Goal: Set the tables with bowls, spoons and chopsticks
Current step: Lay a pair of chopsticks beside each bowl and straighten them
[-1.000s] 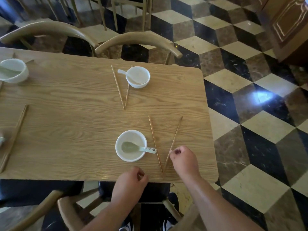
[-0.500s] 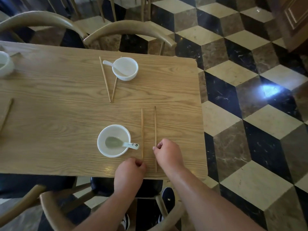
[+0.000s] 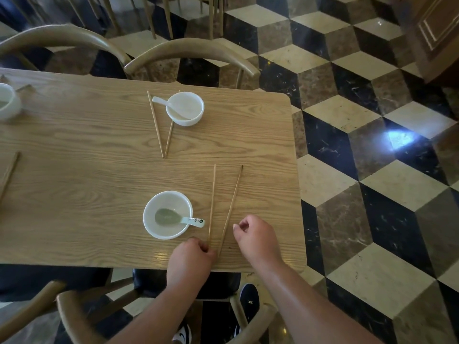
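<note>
Pale oak desk (image 3: 87, 157) | we log white round ceramic bowl (image 3: 171, 199) with grey-green spoon (image 3: 173, 217) inside, near edge | thin wooden chopsticks (image 3: 211, 202) in V just right of bowl | left hand (image 3: 191, 259) pinches their near tips | right hand (image 3: 257, 235) curled, empty, beside them

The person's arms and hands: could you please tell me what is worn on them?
Nothing is worn on them: the left hand and right hand show no gloves, watch or bracelet, and no sleeve appears up to the picture's edge.
</note>
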Available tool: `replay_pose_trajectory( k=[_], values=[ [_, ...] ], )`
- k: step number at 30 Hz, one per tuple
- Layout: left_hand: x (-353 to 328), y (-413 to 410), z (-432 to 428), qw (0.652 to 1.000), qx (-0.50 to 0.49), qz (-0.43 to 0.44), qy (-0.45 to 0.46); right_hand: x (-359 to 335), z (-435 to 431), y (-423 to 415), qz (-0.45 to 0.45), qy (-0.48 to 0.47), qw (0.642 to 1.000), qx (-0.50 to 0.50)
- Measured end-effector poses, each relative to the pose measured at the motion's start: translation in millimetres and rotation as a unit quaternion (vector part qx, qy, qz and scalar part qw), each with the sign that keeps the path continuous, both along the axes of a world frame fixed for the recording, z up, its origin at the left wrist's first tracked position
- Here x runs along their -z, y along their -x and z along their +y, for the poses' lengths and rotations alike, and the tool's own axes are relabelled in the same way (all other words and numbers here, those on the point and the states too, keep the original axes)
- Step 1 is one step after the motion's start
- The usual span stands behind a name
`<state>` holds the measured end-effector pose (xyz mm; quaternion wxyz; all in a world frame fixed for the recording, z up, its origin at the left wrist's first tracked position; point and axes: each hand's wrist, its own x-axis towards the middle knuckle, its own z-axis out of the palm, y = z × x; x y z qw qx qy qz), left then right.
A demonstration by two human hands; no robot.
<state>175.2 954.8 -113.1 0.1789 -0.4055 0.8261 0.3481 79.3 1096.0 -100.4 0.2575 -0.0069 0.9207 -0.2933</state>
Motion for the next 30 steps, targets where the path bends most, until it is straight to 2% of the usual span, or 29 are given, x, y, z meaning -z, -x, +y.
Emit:
replay_pose_trajectory(
  k=[5,7,9,11,16,21,23,25,27,30],
  values=[
    [-5.7,-2.9,-1.4,0.999,0.033,0.010,-0.004,-10.0,0.9,1.6,-0.027,0.062,0.998,0.015],
    [-9.9,-2.1,3.3,0.998,0.063,0.022,-0.001,-14.7,-0.2,4.5,-0.079,0.133,0.987,0.042],
    [-14.5,1.3,10.4,0.995,0.094,0.030,-0.006,-20.3,-1.4,7.5,-0.163,0.219,0.960,0.066],
    [-19.4,7.1,17.4,0.992,0.122,0.031,-0.013,-25.9,-0.2,9.1,-0.198,0.244,0.947,0.064],
    [-21.6,17.7,21.1,0.989,0.133,0.047,-0.033,-34.4,19.1,24.4,-0.143,0.202,0.963,0.106],
    [-4.0,3.0,5.8,0.994,0.098,0.054,-0.020,-39.7,47.1,55.5,0.032,0.217,0.956,0.193],
    [0.7,-1.6,0.9,0.995,0.088,0.048,-0.008,-34.9,54.0,59.8,0.102,0.171,0.969,0.147],
    [4.9,-3.3,-3.4,0.996,0.088,0.032,0.014,-25.9,57.0,60.8,0.144,0.070,0.987,0.032],
    [8.1,-2.9,-6.2,0.996,0.089,0.020,0.020,-16.9,51.6,60.5,0.130,-0.023,0.988,-0.080],
    [10.9,-2.0,-10.0,0.997,0.075,0.019,0.014,-9.5,29.5,58.6,0.097,-0.093,0.977,-0.166]
  ],
)
